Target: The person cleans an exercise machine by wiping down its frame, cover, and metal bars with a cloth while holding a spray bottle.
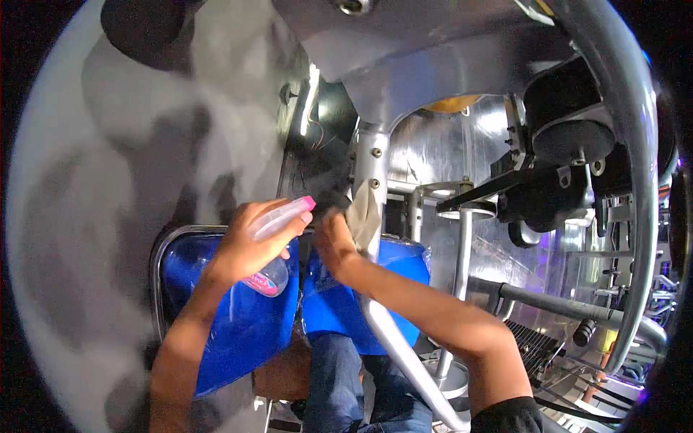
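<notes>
My left hand [261, 242] is closed around a clear spray bottle [268, 278] with a pink tip and a pink label, held tilted over a blue panel. Close by on the right, my right hand [334, 242] is curled at a grey-beige cloth [364, 220], which lies along an upright silver metal post [373, 162]. Its fingertips are partly hidden, and the forearm crosses in front of the post.
Shiny blue panels [234, 317] lie below both hands. A thick curved silver tube [639, 180] runs down the right side, with black machine parts [556, 173] beside it. A grey mottled wall [144, 166] stands at left.
</notes>
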The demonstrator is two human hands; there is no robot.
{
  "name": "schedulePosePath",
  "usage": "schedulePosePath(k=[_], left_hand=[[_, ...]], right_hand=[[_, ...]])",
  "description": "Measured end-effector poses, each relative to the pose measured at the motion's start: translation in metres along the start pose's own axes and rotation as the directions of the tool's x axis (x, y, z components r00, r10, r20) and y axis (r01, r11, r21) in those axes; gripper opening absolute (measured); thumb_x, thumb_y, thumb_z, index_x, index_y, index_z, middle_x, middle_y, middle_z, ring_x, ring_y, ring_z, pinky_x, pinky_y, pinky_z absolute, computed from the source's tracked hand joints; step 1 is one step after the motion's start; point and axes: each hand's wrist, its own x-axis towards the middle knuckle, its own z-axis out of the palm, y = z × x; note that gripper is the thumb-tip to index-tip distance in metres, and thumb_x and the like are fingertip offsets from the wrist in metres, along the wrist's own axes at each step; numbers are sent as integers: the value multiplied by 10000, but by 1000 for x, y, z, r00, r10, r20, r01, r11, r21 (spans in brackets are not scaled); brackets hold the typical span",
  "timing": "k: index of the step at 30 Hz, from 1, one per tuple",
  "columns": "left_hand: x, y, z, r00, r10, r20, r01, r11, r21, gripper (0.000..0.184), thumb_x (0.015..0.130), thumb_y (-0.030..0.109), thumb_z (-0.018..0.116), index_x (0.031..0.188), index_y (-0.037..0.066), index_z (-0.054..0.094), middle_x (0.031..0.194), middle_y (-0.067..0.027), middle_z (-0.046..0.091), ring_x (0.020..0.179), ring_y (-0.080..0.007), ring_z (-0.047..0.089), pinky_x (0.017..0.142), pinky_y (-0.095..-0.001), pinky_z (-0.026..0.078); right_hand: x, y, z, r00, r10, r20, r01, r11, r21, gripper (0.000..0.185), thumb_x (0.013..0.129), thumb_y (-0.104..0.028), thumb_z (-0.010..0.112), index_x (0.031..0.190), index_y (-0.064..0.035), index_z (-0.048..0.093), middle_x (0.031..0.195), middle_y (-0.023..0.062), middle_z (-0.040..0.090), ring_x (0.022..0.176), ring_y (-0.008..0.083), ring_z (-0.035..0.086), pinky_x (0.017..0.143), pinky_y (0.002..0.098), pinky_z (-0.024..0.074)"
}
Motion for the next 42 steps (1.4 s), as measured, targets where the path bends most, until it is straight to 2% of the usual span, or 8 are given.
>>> schedulePosePath(k=[8,16,24,26,32,34,36,42], left_hand=[[0,5,-2,1000,5,-15,-5,1000,4,400,908,385,663,1083,27,692,802,-31,673,619,-93,605,534,-271,533],[-1,-5,8,998,29,-58,-29,1000,-6,366,909,360,671,1057,27,694,757,-22,661,541,-96,582,510,-267,479],[-5,-23,37,986,144,-85,-129,977,169,301,917,296,654,936,-2,686,677,-50,630,530,-98,583,458,-279,500],[-1,-25,45,977,181,-109,-158,970,187,289,918,282,649,918,-5,683,658,-58,625,518,-103,584,449,-281,503],[44,-40,81,807,518,-284,-393,830,396,284,856,264,701,868,-19,688,671,-135,654,592,-229,658,556,-353,507],[57,-12,80,900,369,-232,-287,903,321,313,824,282,724,851,-28,689,719,-161,674,625,-278,670,620,-381,514],[77,-11,79,916,332,-226,-251,912,325,268,908,237,657,945,-27,694,703,-31,629,511,-73,562,410,-233,444],[97,-6,74,957,242,-159,-201,951,236,264,900,246,661,936,-12,708,648,-29,605,460,-88,534,385,-239,426]], right_hand=[[-15,22,-3,991,-16,136,-22,962,271,194,843,-245,604,967,-170,732,967,34,679,1012,230,590,760,385,441],[-23,28,34,858,241,-453,-135,958,254,180,757,-256,676,882,-127,693,927,62,656,1035,265,603,711,384,470],[-92,28,40,955,225,-193,74,450,890,431,670,-206,732,1093,-150,669,1130,53,644,995,303,601,909,406,490],[-96,25,58,693,609,-385,284,260,923,458,679,-156,726,1130,-134,645,1166,77,621,1054,318,563,943,411,470],[-108,15,75,631,720,-287,199,207,958,535,709,-138,750,1223,-169,608,1281,127,498,1121,376,480,989,456,436],[-109,6,77,616,750,-242,169,174,970,562,704,-120,758,1240,-185,599,1243,151,503,1123,379,481,980,459,437],[-110,1,80,611,755,-240,180,163,970,574,702,-109,760,1245,-192,595,1222,157,507,1118,380,485,973,459,439],[-104,-5,88,573,784,-239,213,139,967,590,701,-84,759,1254,-200,587,1190,162,516,1104,387,503,952,455,449]])
